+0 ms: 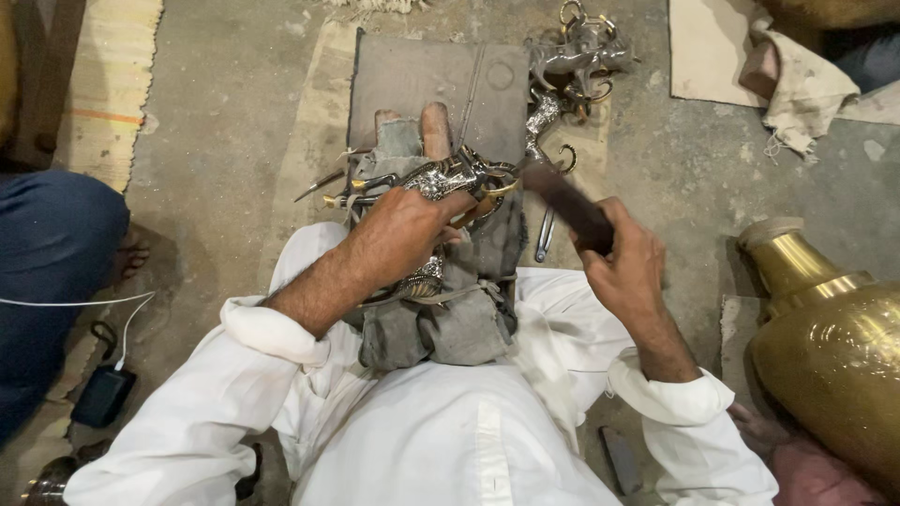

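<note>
We hold the ornate silver-and-brass metal figurine with our left hand closed around it, on the grey cloth over our lap. Our right hand grips a dark-handled tool against it. Similar finished-looking pieces lie beyond the mat.

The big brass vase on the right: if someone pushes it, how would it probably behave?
The brass vase looks like thick polished metal, so it is probably heavy and stiff. It seems to lie tilted, and its round belly might let it roll. The glossy surface may be slippery.
</note>
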